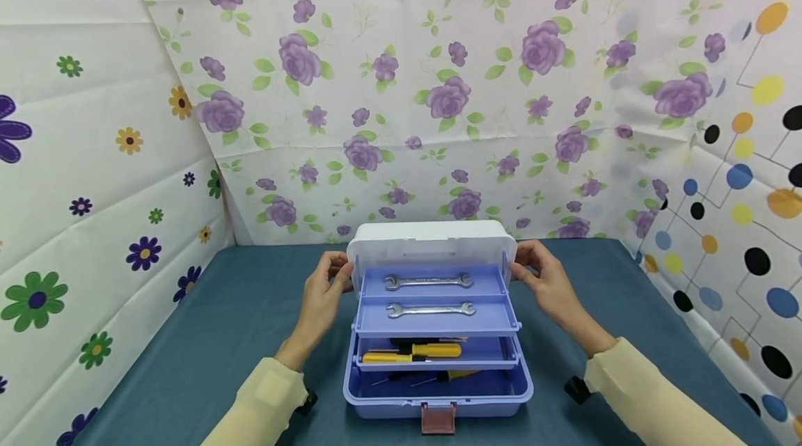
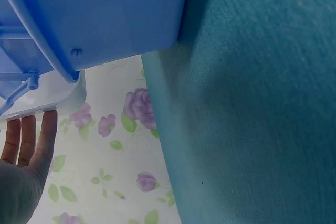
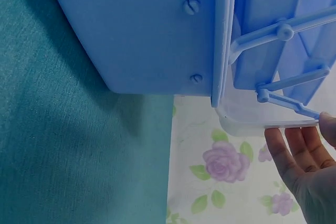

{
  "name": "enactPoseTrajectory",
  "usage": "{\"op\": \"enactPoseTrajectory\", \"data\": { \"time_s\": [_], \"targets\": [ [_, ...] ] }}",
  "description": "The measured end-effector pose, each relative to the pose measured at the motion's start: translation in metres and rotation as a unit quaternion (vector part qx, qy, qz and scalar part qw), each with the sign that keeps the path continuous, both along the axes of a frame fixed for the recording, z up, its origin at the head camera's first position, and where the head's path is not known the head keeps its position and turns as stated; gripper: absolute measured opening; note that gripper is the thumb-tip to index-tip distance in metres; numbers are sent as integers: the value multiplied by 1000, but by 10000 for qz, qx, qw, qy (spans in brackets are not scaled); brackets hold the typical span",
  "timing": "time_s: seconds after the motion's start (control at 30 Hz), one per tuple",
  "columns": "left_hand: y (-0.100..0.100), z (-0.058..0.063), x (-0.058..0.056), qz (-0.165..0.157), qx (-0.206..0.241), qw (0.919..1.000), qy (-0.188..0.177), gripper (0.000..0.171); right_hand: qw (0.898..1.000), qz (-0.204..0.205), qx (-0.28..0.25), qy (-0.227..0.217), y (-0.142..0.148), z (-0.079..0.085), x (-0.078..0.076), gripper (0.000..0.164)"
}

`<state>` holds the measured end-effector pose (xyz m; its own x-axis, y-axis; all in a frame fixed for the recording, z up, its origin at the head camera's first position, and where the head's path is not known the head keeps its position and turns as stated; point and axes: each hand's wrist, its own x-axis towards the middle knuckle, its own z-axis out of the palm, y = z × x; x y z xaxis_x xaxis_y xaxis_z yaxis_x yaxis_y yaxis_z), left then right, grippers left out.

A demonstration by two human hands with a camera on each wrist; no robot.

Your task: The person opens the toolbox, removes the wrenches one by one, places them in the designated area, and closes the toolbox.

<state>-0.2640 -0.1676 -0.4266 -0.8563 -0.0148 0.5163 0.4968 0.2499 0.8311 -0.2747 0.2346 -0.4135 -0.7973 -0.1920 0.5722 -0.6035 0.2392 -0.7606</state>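
Observation:
A blue-purple toolbox (image 1: 438, 407) stands with its white lid (image 1: 432, 232) raised and its trays fanned out. My left hand (image 1: 322, 298) grips the lid's left edge. At the opposite edge, my right hand (image 1: 548, 286) holds the lid between thumb and fingers. In the right wrist view, the fingertips (image 3: 274, 135) lie along the outer side of the lid. One open-end wrench (image 1: 429, 282) rests in the top tray, and a second wrench (image 1: 431, 309) in the tray below it. Yellow-handled screwdrivers (image 1: 432, 350) lie in the lower tray, with more tools (image 1: 454, 376) in the bottom.
A dark teal cloth (image 1: 263, 335) covers the table under the box. Behind it hangs a floral curtain (image 1: 401, 105), with patterned sheets (image 1: 727, 279) at the sides. A brownish latch (image 1: 438, 419) hangs at the box front. Hinged arms (image 3: 294, 80) link the trays.

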Motion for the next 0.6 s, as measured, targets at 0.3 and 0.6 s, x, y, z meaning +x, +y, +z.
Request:
{"op": "enactPoseTrajectory", "data": {
  "time_s": [0.3,0.6],
  "targets": [
    [0,-1,-5,73,-47,9998,-189,22,9999,-114,8,-105,0,-5,-6,20],
    [0,0,-8,29,-98,9994,-321,25,9995,-116,174,-218,-3,-8,-10,27]
  ]
}}
